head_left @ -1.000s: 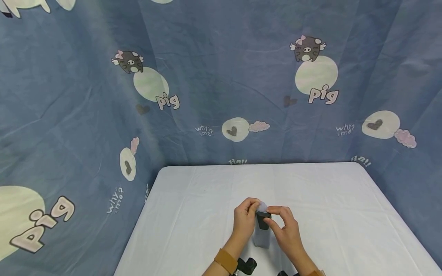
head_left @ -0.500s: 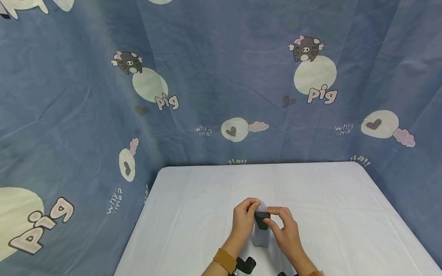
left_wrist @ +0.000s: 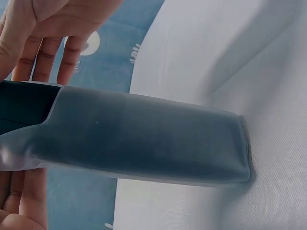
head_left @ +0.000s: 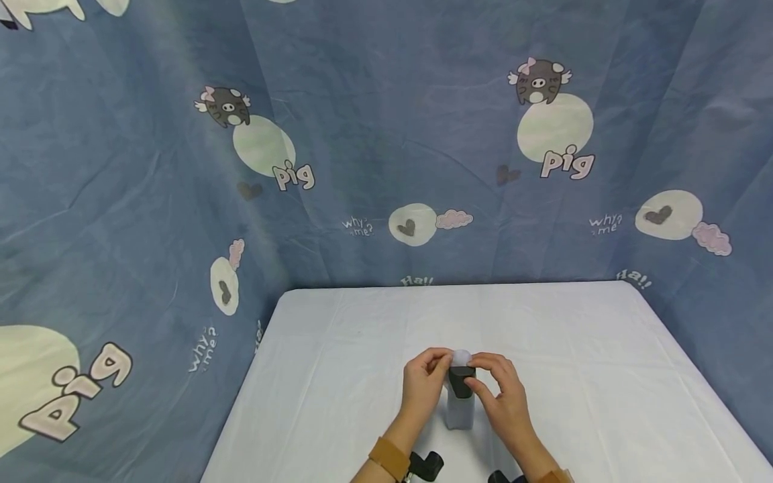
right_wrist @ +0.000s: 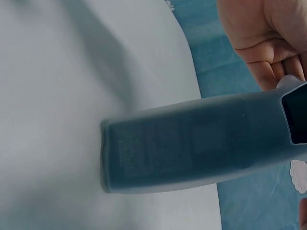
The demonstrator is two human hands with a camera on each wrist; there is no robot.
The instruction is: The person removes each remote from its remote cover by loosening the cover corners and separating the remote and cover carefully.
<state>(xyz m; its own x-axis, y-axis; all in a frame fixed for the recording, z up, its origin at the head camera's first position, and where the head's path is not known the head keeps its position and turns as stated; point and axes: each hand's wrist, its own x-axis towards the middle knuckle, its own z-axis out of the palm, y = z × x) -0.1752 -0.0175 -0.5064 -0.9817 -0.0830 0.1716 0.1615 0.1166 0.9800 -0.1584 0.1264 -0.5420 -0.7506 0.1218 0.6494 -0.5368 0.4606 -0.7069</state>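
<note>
A dark block-shaped device (head_left: 461, 382) stands upright on the table in a translucent grey soft sleeve (head_left: 460, 414); its exact kind does not show. Above the device's dark top, a pale rounded flap (head_left: 461, 358) of the sleeve sticks up. My left hand (head_left: 423, 386) pinches the flap's left edge between thumb and forefinger. On the other side my right hand (head_left: 502, 396) holds the sleeve's right edge, forefinger by the flap and thumb lower, against the dark part. Both wrist views show the sleeve (left_wrist: 153, 136) down to its base, which touches the tabletop; fingertips are mostly out of frame there.
White cloth covers the table (head_left: 338, 376). A blue curtain (head_left: 362, 134) with pig prints hangs behind and along the sides. Brown straps (head_left: 391, 459) and black mounts (head_left: 426, 465) sit at the wrists.
Both hands keep their hold at the top of the sleeve. Their fingertips have spread slightly apart, and more of the pale flap shows between them.
</note>
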